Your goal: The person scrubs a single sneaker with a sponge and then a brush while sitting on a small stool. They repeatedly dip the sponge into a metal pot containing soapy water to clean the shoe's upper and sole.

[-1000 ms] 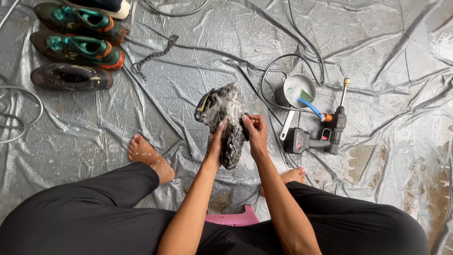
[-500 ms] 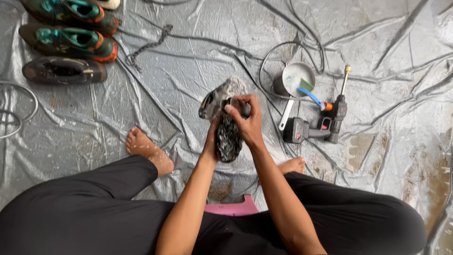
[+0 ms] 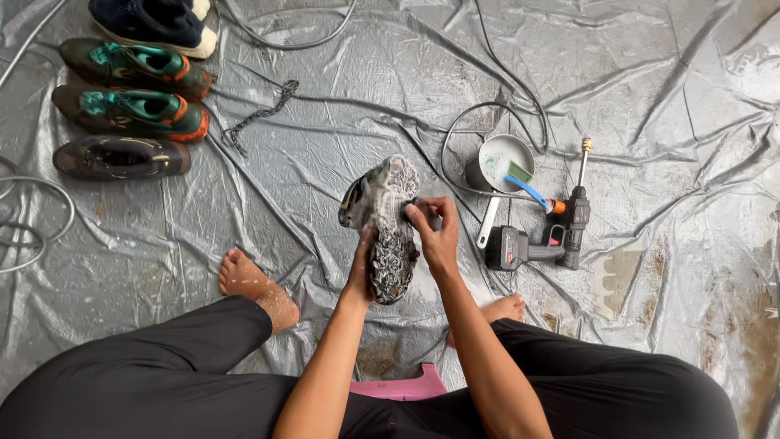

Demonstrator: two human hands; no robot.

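A dirty, soapy shoe (image 3: 388,228) is held sole-up over the grey tarp in front of my knees. My left hand (image 3: 361,272) grips it from below at the heel end. My right hand (image 3: 435,236) is closed on a small dark brush, pressed against the side of the sole. The brush itself is mostly hidden by my fingers. Foam covers the tread.
A metal pot (image 3: 497,162) with soapy water and a blue-handled brush (image 3: 528,189) stands to the right, beside a cordless spray gun (image 3: 546,238). Several shoes (image 3: 134,110) lie at the far left. Hoses, a chain (image 3: 258,116), my bare feet and a pink stool (image 3: 402,386) surround me.
My right hand has slid along the sole from the middle toward the toe side, scrubbing. The shoe has turned slightly in my left hand.
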